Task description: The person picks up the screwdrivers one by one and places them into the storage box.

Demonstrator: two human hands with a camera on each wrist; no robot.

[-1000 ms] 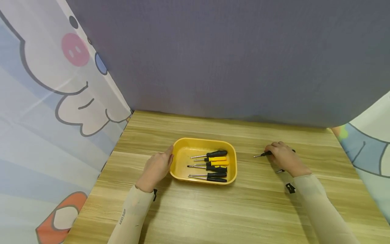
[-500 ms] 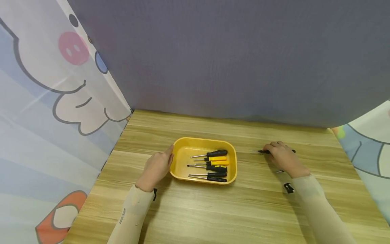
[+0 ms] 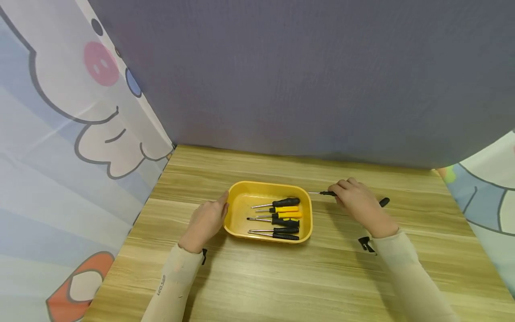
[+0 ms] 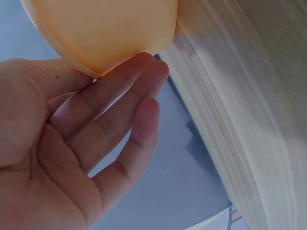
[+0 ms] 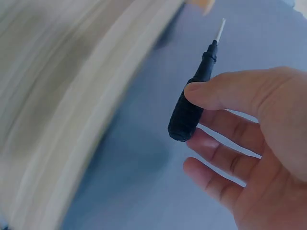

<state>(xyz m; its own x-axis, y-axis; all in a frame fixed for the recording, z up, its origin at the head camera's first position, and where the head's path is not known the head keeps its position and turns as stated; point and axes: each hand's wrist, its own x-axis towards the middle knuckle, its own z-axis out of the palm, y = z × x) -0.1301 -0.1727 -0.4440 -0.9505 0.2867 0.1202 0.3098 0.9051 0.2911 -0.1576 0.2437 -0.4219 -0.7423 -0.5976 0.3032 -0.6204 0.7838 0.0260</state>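
Note:
A yellow plastic box (image 3: 267,184) sits on the table, and my left hand (image 3: 205,221) pinches its left rim. In the left wrist view the thumb is at the edge of the box wall (image 4: 120,28) and the fingers lie against its outside. My right hand (image 3: 358,203) holds a black-handled screwdriver (image 5: 189,105) between thumb and fingers, its tip pointing left near the box's right rim. Inside the box lie several screwdrivers: black ones (image 3: 286,237), yellow-handled ones (image 3: 287,215) and a black-and-yellow one (image 3: 287,222), handles toward the right.
Another screwdriver with a black handle (image 3: 384,202) lies on the wooden table (image 3: 257,277), partly hidden behind my right hand. A grey panel (image 3: 297,80) stands along the table's back edge. Printed curtains (image 3: 52,188) hang at the sides.
My right hand has picked up the black-handled screwdriver and carried it left toward the box. A second screwdriver stays behind on the table. My left hand keeps its place on the rim.

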